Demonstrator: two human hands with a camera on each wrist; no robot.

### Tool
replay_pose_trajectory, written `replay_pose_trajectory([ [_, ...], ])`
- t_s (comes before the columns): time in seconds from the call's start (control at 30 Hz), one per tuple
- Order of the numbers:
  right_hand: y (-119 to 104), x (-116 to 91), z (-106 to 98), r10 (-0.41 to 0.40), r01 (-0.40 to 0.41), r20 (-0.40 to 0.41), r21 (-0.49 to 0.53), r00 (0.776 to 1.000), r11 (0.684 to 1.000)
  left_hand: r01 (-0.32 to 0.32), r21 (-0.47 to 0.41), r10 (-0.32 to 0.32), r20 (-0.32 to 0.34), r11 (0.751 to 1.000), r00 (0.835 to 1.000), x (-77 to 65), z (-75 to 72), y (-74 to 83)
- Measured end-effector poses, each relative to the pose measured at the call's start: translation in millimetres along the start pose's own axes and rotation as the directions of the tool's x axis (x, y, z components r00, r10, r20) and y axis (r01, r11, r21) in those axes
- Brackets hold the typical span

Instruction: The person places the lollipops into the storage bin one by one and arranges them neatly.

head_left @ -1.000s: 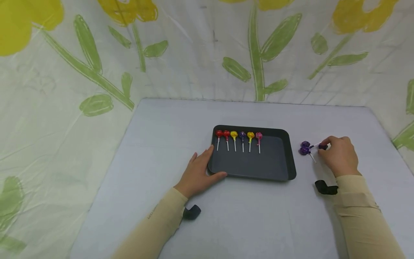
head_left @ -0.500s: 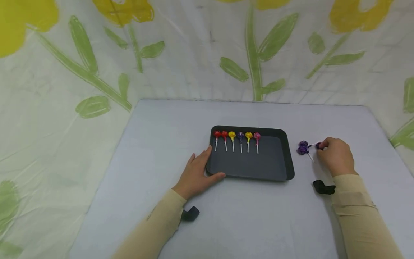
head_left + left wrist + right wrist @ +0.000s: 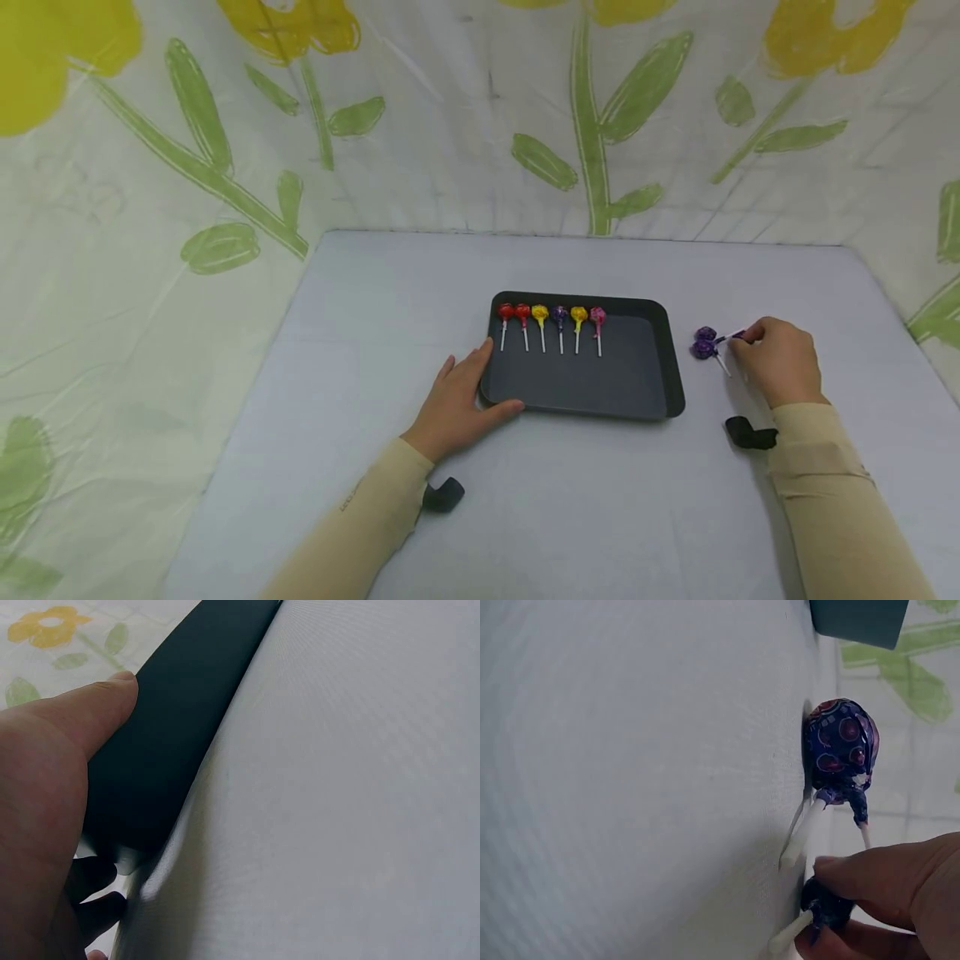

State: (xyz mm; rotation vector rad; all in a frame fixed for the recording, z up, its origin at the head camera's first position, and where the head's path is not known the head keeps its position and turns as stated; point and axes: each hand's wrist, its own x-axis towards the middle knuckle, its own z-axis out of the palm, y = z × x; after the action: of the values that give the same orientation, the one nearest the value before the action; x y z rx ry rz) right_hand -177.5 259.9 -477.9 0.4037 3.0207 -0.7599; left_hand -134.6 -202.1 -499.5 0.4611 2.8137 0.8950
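Observation:
Between the thumb and fingers of my right hand (image 3: 780,360) is the head of a purple-wrapped lollipop (image 3: 828,904), its white stick pointing away in the right wrist view. Just left of that hand, two more purple lollipops (image 3: 702,349) lie close together on the table, their sticks spread apart. My left hand (image 3: 453,408) rests at the near left corner of a dark grey tray (image 3: 577,387), thumb along the near wall (image 3: 172,727), fingers stretched along the left side. A row of lollipops lies in the tray: two red, yellow, purple (image 3: 560,313), yellow and pink (image 3: 597,315).
The white table (image 3: 600,500) ends at a back edge against a sheet painted with flowers (image 3: 592,125). Black straps or mounts show at both wrists, one by the left cuff (image 3: 444,495) and one by the right (image 3: 750,433).
My right fingers have closed further over the lollipop's head, which showed more clearly before, and shifted slightly left. The left hand and tray keep their places.

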Motion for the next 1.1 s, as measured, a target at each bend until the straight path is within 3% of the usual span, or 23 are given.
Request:
replay_pose_trajectory([
  [0.53,2,-14,-12,0.017,-0.018,0.037,0.004,0.999,1.0,0.007,0.003,-0.007,0.011,1.0,1.0,-1.0,-0.3,1.4],
  [1.1,-31,-21,-31,-0.014,0.014,-0.002,0.03,1.0,0.999,0.001,-0.002,-0.001,0.006,1.0,1.0,-1.2,-2.0,2.2],
])
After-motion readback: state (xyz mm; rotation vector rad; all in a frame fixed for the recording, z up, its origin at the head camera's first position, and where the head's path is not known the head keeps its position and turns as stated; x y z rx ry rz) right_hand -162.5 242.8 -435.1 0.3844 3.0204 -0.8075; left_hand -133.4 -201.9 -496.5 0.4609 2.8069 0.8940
